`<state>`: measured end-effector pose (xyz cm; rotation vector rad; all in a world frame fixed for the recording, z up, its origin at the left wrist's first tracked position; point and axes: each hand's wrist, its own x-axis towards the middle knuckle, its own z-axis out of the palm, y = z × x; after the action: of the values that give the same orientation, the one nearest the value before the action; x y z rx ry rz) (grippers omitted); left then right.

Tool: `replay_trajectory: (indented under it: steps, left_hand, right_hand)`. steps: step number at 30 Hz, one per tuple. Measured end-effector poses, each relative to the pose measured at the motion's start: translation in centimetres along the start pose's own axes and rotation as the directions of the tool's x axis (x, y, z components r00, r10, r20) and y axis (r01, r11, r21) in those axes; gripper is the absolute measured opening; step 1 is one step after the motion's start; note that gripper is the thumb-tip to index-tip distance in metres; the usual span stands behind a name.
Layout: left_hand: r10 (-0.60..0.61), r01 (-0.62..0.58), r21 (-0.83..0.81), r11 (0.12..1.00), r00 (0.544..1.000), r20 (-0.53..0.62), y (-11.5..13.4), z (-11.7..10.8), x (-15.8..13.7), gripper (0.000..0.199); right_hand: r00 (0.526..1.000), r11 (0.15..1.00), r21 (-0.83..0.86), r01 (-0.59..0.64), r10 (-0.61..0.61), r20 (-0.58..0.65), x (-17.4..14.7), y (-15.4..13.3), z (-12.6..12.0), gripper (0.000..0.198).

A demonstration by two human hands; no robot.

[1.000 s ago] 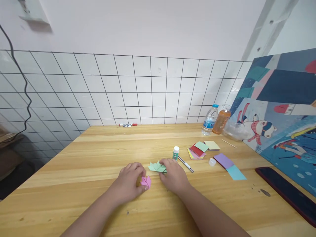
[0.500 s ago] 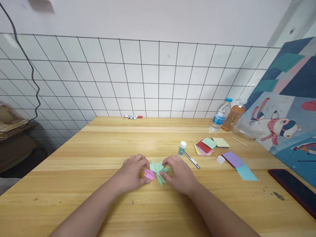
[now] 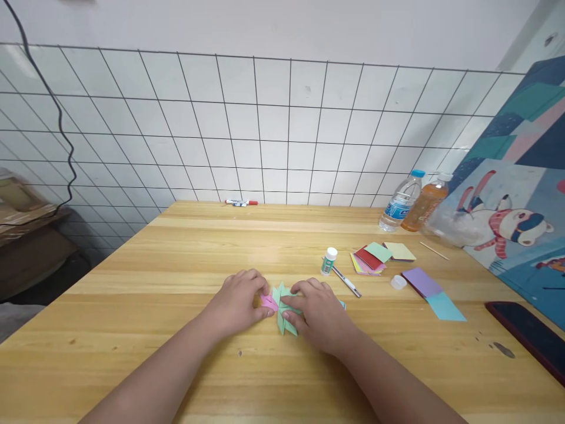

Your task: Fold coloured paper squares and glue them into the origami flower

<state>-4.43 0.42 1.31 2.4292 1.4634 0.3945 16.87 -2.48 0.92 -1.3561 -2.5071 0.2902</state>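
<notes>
A pink folded paper piece (image 3: 268,302) lies on the wooden table, pinched between the thumb and fingers of my left hand (image 3: 238,301). Its tip meets the left side of a pointed, light green folded paper piece (image 3: 281,294). My right hand (image 3: 321,313) grips the green piece, thumb near and fingertips on top, covering its right part. A small bit of blue (image 3: 343,304) peeks out beyond my right hand; the rest of it is hidden.
Behind my right hand stand a glue stick (image 3: 329,261) and a utility knife (image 3: 347,281) lying flat. Farther right are coloured paper squares (image 3: 369,259), a clear cap (image 3: 398,282), purple and blue sheets (image 3: 424,284), a phone (image 3: 525,335) and two bottles (image 3: 401,203).
The green piece has turned a little, and my right fingers now reach farther over it. The pink piece sits with its tip against the green. The view has tilted slightly.
</notes>
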Motion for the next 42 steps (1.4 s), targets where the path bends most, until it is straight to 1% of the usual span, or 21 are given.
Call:
replay_trajectory:
  steps: [6, 13, 18, 25, 31, 33, 35, 38, 40, 42]
  left_hand:
    - [0.018, -0.018, 0.004, 1.0, 1.0, -0.001, 0.0, 0.1, 0.1, 0.023]
    - [0.023, -0.023, -0.006, 1.0, 1.0, 0.003, -0.2, 0.3, 0.1, 0.022]
    - [0.023, -0.023, -0.013, 1.0, 1.0, 0.003, -0.3, 0.2, 0.0, 0.023]
    - [0.015, -0.015, -0.007, 1.0, 1.0, 0.016, 0.0, 0.1, 0.1, 0.023]
    - [0.026, -0.024, -0.067, 0.997, 0.999, 0.031, -0.1, 0.2, 0.1, 0.021]
    - [0.004, -0.003, -0.068, 0.998, 1.0, 0.012, -0.3, 0.2, 0.0, 0.028]
    - [-0.057, 0.057, -0.044, 0.997, 0.998, -0.001, -0.4, 0.2, 0.0, 0.035]
    - [-0.14, 0.142, -0.027, 0.99, 0.988, 0.058, -0.4, 0.1, -0.1, 0.026]
    - [-0.153, 0.16, -0.064, 0.985, 0.983, 0.103, -0.2, -0.1, -0.1, 0.022]
    - [-0.148, 0.16, -0.11, 0.981, 0.983, 0.111, -0.1, -0.1, -0.1, 0.022]
  right_hand:
    - [1.0, 1.0, -0.01, 0.02, -0.02, 0.014, 0.0, -0.5, -0.1, 0.03]
    - [0.997, 0.998, 0.006, 0.059, -0.059, 0.04, 0.0, 0.6, -0.3, 0.028]
    - [0.996, 0.997, 0.039, 0.071, -0.073, 0.056, -0.2, 1.2, -0.3, 0.03]
    - [0.995, 0.998, 0.024, 0.056, -0.058, 0.078, -0.1, 0.4, -0.2, 0.031]
    - [0.994, 0.999, 0.002, 0.052, -0.052, 0.094, 0.2, -0.1, -0.2, 0.031]
    - [0.994, 0.999, -0.005, 0.051, -0.05, 0.096, 0.3, 0.0, -0.2, 0.032]
    - [0.995, 0.999, 0.001, 0.043, -0.043, 0.093, 0.3, 0.1, -0.1, 0.033]
    - [0.996, 0.999, 0.022, 0.035, -0.037, 0.079, 0.3, 0.2, 0.0, 0.035]
    - [0.997, 0.999, 0.028, 0.032, -0.034, 0.068, 0.3, 0.2, 0.0, 0.036]
    - [0.999, 0.999, 0.033, 0.017, -0.019, 0.041, 0.4, 0.2, 0.0, 0.037]
